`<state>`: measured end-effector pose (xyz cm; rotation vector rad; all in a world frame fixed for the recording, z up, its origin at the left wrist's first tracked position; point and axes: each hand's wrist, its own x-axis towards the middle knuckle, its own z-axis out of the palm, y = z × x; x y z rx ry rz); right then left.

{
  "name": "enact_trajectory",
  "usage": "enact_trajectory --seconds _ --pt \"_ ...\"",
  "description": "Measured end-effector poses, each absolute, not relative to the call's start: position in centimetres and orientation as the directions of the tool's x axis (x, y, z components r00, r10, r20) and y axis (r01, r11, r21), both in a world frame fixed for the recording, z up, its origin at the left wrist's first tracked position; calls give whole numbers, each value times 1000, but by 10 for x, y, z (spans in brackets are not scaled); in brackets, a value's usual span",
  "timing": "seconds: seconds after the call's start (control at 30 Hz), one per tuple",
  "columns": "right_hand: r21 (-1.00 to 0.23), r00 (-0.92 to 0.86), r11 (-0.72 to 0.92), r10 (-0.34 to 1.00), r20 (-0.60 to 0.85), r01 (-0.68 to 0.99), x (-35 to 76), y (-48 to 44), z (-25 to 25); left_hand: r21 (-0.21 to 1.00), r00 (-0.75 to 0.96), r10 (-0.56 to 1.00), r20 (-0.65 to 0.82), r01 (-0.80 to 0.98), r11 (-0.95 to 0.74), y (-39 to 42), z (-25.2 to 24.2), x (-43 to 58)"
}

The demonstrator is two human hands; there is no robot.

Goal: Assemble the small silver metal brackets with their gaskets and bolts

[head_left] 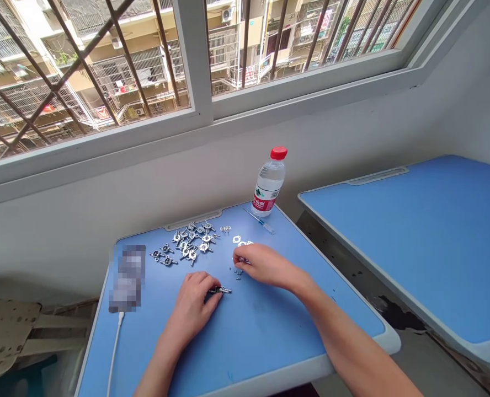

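My left hand (196, 299) rests on the blue table, its thumb and fingers closed on a small metal fitting (224, 290) with a stem pointing right. Beyond it, my right hand (262, 263) has its fingertips pinched together just above the tabletop; what they hold, if anything, is hidden. Several tiny screws (238, 272) lie just below those fingertips. Flat metal plates (237, 239) lie behind the right hand, partly covered by it. A pile of similar metal fittings (192, 248) spreads across the back of the table, with a few more fittings (167, 260) to its left.
A water bottle (269, 184) with a red cap stands at the back corner, a thin blue-handled screwdriver (265, 225) beside it. At left lies a blurred-out object (128, 278) with a white cable (115, 353). Another blue table (427, 237) stands to the right, across a gap.
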<state>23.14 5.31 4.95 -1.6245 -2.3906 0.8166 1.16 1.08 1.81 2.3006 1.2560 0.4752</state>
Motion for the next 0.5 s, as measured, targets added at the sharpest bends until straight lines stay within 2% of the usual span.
enact_trajectory --seconds 0.5 --pt "-492 -380 254 909 -173 833 233 53 46 587 531 846 60 666 -460 10 18 10"
